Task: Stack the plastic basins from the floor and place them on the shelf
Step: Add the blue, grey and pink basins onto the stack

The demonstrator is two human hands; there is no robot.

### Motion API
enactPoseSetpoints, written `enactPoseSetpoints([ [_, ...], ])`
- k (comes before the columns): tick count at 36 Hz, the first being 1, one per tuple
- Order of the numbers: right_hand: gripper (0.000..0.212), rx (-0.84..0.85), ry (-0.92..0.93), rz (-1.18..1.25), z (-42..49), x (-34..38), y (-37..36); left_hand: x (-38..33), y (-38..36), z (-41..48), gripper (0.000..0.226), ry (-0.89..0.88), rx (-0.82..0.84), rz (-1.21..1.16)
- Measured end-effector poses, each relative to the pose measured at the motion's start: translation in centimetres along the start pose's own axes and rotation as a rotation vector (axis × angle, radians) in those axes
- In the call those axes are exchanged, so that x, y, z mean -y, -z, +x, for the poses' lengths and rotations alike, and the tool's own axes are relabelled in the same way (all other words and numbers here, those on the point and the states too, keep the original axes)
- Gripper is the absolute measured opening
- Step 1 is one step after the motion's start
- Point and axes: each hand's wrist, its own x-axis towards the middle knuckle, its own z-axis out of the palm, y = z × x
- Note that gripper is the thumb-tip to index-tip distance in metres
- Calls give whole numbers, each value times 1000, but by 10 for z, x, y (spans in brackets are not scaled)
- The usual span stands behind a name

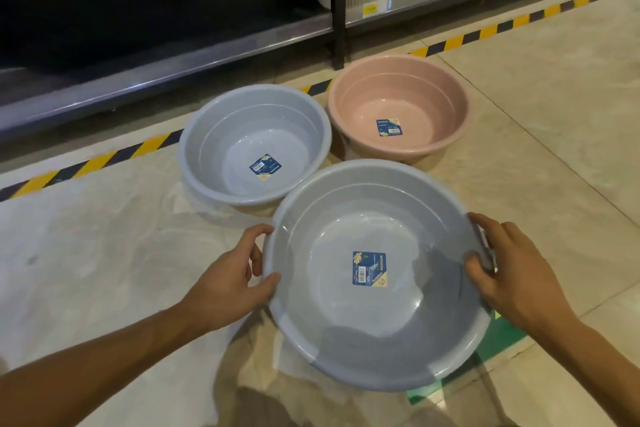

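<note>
A: How far along is the job?

B: Early, by my reading. 3 basins show, none nested that I can see, and none on the shelf [166, 62], whose dark bay at 11 o'clock looks free.

A: Where do they sit?

B: The near blue basin [329, 322] is at 6 o'clock, tilted and seemingly just off the floor [554, 114]. The far blue basin [214, 149] stands at 11 o'clock from it, rims almost meeting. The pink basin [433, 104] stands at 1 o'clock, near the striped tape [104, 159].

A: And the hands?

B: Both grip the near blue basin. The left hand [235, 274] holds the rim at 9 o'clock, thumb hooked over the edge, fingers curled round the outside. The right hand [512, 267] holds at 3 o'clock the same way, thumb inside, fingers wrapped over the rim.

A: What is left?

B: Nearly everything, I judge: nest all 3, then lift the stack onto the shelf. There is a pale band under the far blue basin; I cannot tell what it is.
</note>
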Motion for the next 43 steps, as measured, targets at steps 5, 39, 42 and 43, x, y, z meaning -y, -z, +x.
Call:
enactPoseSetpoints([
  [5,59,37,-33,-14,-1,3,0,2,0,1,68,10,27,59],
  [39,46,291,215,-332,251,216,-12,30,197,116,52,393,-296,500],
  [42,49,348,175,-279,257,210,-31,47,191,121,57,410,-287,430],
  [43,52,364,161,-258,259,208,-38,52,188,123,60,421,-277,403],
])
